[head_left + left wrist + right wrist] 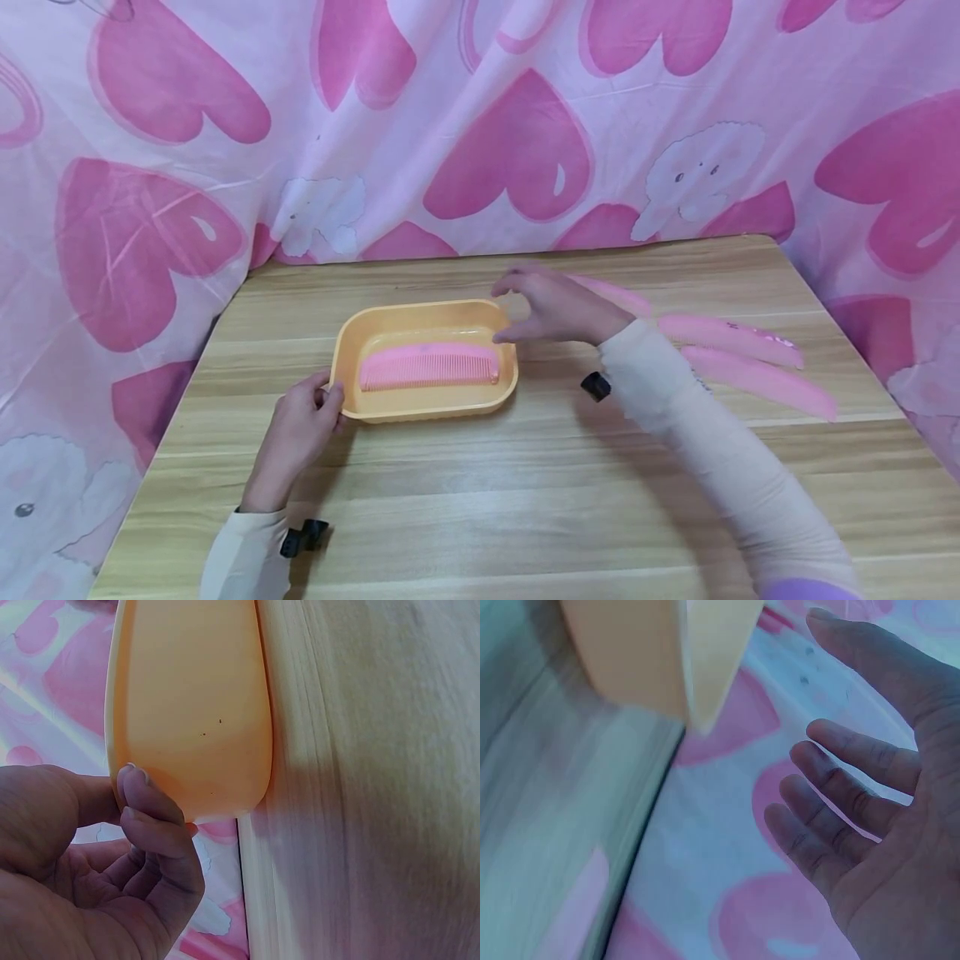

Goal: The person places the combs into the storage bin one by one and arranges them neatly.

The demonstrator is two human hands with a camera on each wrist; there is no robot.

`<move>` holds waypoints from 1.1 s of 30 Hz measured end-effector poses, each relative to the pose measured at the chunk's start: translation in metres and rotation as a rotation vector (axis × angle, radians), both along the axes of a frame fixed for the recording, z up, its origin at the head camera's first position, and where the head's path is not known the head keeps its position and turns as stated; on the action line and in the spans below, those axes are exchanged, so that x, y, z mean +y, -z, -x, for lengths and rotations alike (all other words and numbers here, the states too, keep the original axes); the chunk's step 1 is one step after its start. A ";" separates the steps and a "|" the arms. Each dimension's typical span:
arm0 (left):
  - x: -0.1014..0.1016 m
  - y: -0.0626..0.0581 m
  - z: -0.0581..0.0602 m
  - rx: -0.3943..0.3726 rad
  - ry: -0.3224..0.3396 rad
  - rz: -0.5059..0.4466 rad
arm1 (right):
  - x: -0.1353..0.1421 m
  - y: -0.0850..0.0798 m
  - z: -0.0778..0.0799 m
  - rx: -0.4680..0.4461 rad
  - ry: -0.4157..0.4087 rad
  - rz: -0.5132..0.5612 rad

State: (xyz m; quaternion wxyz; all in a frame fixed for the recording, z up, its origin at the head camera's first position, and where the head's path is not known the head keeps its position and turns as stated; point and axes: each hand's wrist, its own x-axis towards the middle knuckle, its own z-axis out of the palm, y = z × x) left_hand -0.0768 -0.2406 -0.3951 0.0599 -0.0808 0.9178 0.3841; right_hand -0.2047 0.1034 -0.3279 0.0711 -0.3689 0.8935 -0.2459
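Cream sleeve point(712, 450) on the right arm sits nearest my head camera, over the counter point(487, 517). I read the left hand point(303, 421) as pinching the left end of a yellow-orange tray point(420, 321), grip clamped on its rim. Right hand point(555, 307): grip apart, fingers loosely curved, holding nothing, by the tray's right end. One pink comb point(429, 354) lies inside the tray; three more combs point(761, 383) lie on the counter at right, partly hidden by the arm. Handling, my judgement: combs light, stiff, rather slippery plastic, teeth fragile; I'd take each by its spine. Tray likely light and rigid; best held at opposite end rims.
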 end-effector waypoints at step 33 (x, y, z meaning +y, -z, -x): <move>0.000 0.001 0.000 -0.008 0.000 0.027 | 0.240 0.028 -0.040 0.065 0.428 0.008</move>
